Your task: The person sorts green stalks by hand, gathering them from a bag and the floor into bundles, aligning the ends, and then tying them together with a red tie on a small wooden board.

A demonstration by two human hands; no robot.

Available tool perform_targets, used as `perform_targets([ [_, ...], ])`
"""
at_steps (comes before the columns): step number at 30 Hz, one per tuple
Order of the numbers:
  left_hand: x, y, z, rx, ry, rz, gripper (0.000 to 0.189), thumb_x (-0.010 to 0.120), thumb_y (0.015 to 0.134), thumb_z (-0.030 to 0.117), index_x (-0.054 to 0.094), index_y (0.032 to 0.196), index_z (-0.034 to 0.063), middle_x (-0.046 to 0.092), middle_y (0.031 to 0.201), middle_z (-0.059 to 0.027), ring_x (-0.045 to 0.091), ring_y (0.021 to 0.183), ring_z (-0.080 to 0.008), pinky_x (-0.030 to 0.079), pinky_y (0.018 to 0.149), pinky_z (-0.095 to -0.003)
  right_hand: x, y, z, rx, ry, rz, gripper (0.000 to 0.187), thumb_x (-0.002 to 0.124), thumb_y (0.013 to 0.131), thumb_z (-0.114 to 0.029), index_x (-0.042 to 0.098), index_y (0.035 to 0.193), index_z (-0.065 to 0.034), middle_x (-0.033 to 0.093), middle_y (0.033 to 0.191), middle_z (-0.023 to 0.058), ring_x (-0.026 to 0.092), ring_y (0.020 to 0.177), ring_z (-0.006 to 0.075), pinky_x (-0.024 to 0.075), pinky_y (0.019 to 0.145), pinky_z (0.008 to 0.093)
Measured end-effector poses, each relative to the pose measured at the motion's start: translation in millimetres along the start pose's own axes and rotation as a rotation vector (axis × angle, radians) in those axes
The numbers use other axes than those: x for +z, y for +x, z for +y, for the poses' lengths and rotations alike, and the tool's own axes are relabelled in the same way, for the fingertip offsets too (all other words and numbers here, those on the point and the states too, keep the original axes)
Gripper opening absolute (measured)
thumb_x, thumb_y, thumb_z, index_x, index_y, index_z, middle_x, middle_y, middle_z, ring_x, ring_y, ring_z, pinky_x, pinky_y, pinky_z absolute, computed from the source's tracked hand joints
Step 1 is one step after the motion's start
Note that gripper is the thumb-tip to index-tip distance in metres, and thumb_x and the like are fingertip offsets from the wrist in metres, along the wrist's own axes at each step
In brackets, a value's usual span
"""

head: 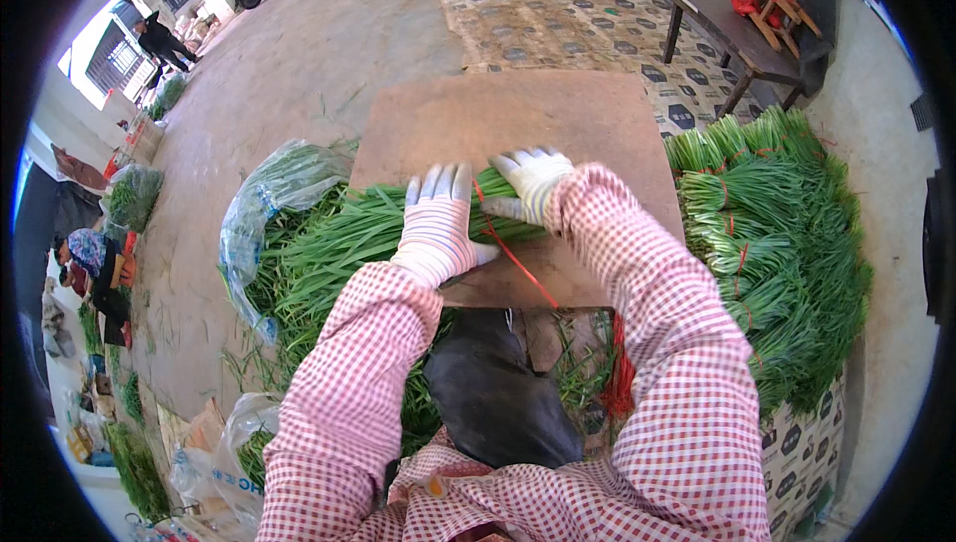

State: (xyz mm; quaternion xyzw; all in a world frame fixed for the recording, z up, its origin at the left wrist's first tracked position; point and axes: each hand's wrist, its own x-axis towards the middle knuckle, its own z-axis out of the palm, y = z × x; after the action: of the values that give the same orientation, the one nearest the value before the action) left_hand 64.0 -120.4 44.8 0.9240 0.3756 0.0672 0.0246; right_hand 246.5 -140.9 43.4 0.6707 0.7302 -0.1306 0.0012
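Observation:
A bundle of long green leafy stalks, perhaps garlic chives [358,224], lies across a brown board [508,108]. My left hand [444,221], in a striped glove with grey fingertips, rests on the bundle with its fingers extended. At the bundle's right end is my right hand [530,183], gloved too and slightly blurred, its thumb and fingers apart around the stalks. Between the hands a red tie [515,262] crosses the bundle, and its loose end trails over the board's near edge. Whether the tie is knotted cannot be told.
Tied green bundles [754,243] are piled at the right. Loose stalks lie in a clear plastic bag [246,236] at the left. Red ties [618,370] hang below the board. A dark bench [736,37] stands back right. Two other people are far off at the left.

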Motion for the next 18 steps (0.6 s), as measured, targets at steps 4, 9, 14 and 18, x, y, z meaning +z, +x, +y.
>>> perform_targets([
  [4, 30.4, -21.8, -9.8, 0.045, 0.115, 0.037, 0.109, 0.084, 0.048, 0.048, 0.036, 0.136, 0.0040, 0.044, 0.133, -0.0187, 0.038, 0.129, -0.0333, 0.025, 0.108, -0.0499, 56.6, -15.0, -3.0, -0.090, -0.018, 0.495, 0.079, 0.055, 0.079, -0.061, 0.045, 0.128, -0.0008, 0.053, 0.124, 0.0209, 0.049, 0.118, 0.0362, 0.0345, 0.103, 0.0440],
  [9, 32.3, 12.9, -13.5, -0.023, 0.050, -0.013, 0.112, 0.086, 0.047, 0.048, 0.035, 0.138, 0.0072, 0.043, 0.136, -0.0168, 0.038, 0.130, -0.0333, 0.027, 0.107, -0.0496, 26.5, 23.8, 18.9, -0.042, 0.149, 0.223, 0.072, 0.052, 0.080, -0.063, 0.051, 0.126, -0.0073, 0.057, 0.119, 0.0200, 0.051, 0.113, 0.0385, 0.0393, 0.097, 0.0465],
  [14, 32.0, 18.9, -14.7, -0.055, 0.036, -0.057, 0.108, 0.086, 0.049, 0.040, 0.035, 0.139, 0.0096, 0.044, 0.136, -0.0157, 0.041, 0.127, -0.0338, 0.029, 0.107, -0.0488, 12.5, 15.2, 27.1, -0.077, 0.059, 0.585, 0.055, 0.060, 0.084, -0.048, 0.057, 0.122, -0.0088, 0.061, 0.116, 0.0165, 0.056, 0.111, 0.0331, 0.0411, 0.098, 0.0421],
  [18, 30.7, 8.0, -16.1, -0.048, 0.033, -0.008, 0.105, 0.086, 0.050, 0.039, 0.036, 0.138, 0.0104, 0.044, 0.137, -0.0144, 0.039, 0.128, -0.0325, 0.027, 0.107, -0.0496, 42.2, -37.7, 10.0, 0.174, 0.977, 0.426, 0.041, 0.061, 0.087, -0.041, 0.069, 0.103, -0.0041, 0.069, 0.101, 0.0130, 0.065, 0.092, 0.0285, 0.0503, 0.083, 0.0351],
])
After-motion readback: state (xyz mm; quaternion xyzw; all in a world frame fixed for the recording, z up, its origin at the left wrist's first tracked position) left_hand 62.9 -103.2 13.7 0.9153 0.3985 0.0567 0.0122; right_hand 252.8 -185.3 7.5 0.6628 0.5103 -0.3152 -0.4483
